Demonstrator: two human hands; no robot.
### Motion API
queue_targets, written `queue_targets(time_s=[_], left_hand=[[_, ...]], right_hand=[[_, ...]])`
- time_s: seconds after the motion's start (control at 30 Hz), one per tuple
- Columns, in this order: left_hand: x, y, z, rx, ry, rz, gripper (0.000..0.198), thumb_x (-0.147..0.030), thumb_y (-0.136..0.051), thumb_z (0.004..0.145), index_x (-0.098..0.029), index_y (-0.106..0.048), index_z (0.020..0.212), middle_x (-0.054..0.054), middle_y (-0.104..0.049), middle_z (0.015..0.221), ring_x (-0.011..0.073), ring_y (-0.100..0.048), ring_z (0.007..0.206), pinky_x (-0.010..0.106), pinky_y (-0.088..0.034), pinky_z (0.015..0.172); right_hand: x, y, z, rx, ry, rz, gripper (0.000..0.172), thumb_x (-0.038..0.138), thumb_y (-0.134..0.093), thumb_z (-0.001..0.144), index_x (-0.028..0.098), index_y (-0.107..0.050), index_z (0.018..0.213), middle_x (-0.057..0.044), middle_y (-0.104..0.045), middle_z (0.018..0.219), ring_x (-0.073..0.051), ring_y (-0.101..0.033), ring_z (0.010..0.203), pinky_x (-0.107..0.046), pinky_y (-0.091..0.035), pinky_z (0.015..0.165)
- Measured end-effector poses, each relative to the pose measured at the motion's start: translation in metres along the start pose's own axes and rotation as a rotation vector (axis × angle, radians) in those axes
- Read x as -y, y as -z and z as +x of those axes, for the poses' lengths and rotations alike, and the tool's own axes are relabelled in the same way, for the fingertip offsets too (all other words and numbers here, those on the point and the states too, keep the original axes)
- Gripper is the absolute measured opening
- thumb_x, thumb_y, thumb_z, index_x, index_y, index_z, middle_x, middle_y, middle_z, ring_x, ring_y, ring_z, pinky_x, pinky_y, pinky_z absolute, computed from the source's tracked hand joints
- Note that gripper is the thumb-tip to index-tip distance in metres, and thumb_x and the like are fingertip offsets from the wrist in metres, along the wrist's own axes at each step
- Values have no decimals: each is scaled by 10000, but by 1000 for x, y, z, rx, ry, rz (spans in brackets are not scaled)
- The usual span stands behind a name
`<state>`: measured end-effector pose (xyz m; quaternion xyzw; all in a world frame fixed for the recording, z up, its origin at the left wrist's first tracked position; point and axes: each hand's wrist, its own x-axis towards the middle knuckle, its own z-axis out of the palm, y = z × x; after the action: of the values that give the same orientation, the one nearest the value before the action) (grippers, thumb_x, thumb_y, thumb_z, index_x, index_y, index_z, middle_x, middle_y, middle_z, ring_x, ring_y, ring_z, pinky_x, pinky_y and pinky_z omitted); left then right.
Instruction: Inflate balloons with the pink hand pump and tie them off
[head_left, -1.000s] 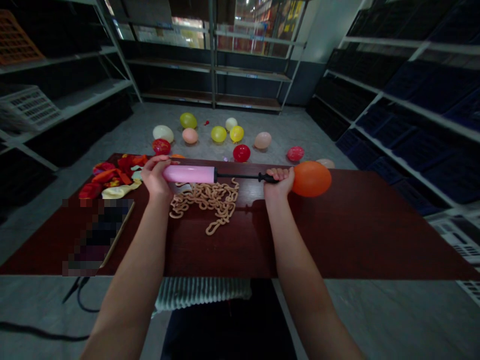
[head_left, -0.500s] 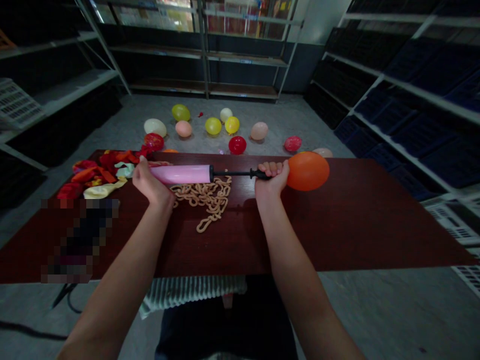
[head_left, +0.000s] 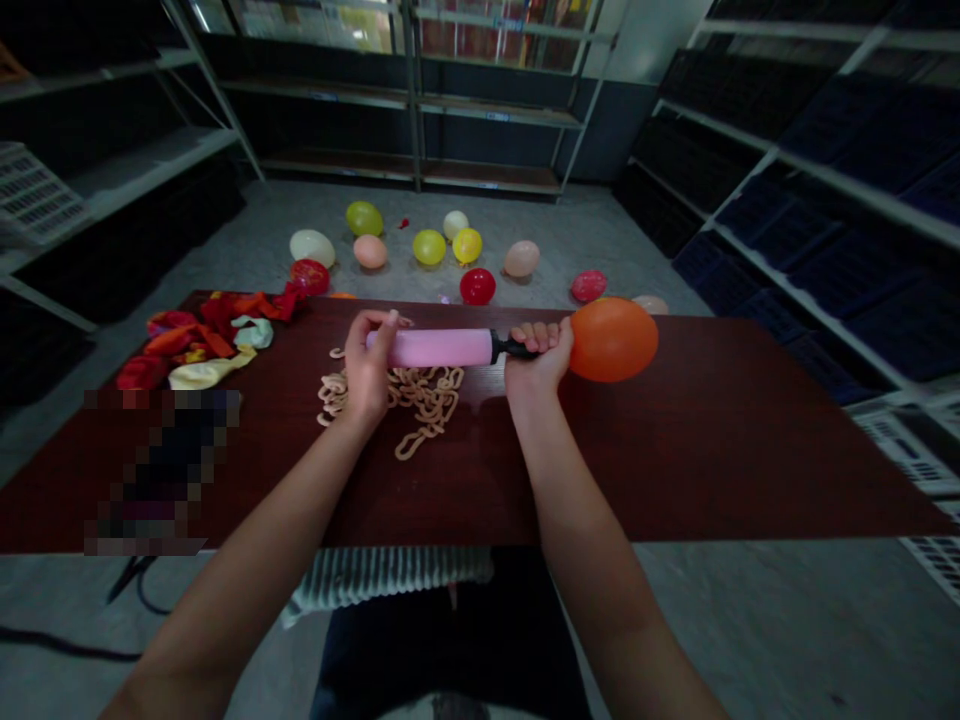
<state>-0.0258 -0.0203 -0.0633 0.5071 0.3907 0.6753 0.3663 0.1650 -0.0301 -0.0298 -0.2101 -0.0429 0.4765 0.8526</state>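
Note:
A pink balloon pump (head_left: 442, 347) is held level above the table between both hands. My left hand (head_left: 369, 362) is closed around the left end of its pink barrel. My right hand (head_left: 540, 360) grips the black handle at the other end, with the rod pushed into the barrel. Against the right hand's fingers sits an inflated orange balloon (head_left: 615, 340); its neck is hidden by that hand. Under the pump and left wrist lies a heap of beige chain-like loops (head_left: 427, 405) on the table.
The dark red table (head_left: 712, 450) has limp balloons (head_left: 199, 340) at its left and a pixelated object (head_left: 169, 465) in front of them. Beyond it, several inflated balloons (head_left: 429, 248) lie on the floor. Shelving (head_left: 495, 178) stands behind, with crates (head_left: 780, 240) at the right.
My left hand has slid the pink barrel rightward toward my right hand, so the black rod has gone in. My right hand and the orange balloon have hardly moved.

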Motion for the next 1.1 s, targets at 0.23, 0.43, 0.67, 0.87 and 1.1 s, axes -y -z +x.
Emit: queue_targets(time_s=[0.23, 0.43, 0.67, 0.87, 1.1], left_hand=[[-10, 8, 3, 368, 259, -44, 397, -416, -841, 739, -220, -666, 1037, 90, -685, 1122, 235, -687, 875, 255, -558, 506], [-14, 11, 12, 305, 103, 8, 355, -400, -866, 716, -192, -703, 954, 91, -724, 1021, 217, -693, 874, 249, -568, 585], [-13, 27, 30, 91, 80, 38, 330, -414, -833, 702, -178, -692, 886, 59, -709, 895, 169, -634, 694, 242, -479, 492], [-11, 50, 50, -244, -111, 35, 257, -381, -816, 748, -200, -647, 818, -6, -662, 757, 150, -621, 690, 311, -494, 657], [-1, 45, 43, -314, -144, 76, 342, -490, -652, 911, -176, -634, 776, 10, -659, 746, 167, -640, 727, 367, -497, 749]], right_hand=[[18, 3, 10, 17, 36, -39, 525, 311, -346, 1055, 205, -144, 582, 100, -180, 444, -59, -206, 378, -180, -312, 430], [18, 5, 14, 39, 63, -104, 545, 387, -364, 1057, 206, -143, 593, 104, -169, 465, -55, -213, 389, -168, -325, 442], [35, 10, 26, -28, 64, 20, 519, 321, -265, 1073, 204, -126, 587, 97, -155, 447, -56, -206, 365, -167, -311, 417], [44, 10, 28, -81, 72, 20, 506, 316, -270, 1072, 204, -102, 608, 99, -153, 438, -50, -209, 358, -164, -309, 415], [38, 15, 28, 0, 110, 5, 484, 283, -274, 1049, 209, -102, 603, 91, -117, 479, -65, -201, 371, -180, -318, 411]])
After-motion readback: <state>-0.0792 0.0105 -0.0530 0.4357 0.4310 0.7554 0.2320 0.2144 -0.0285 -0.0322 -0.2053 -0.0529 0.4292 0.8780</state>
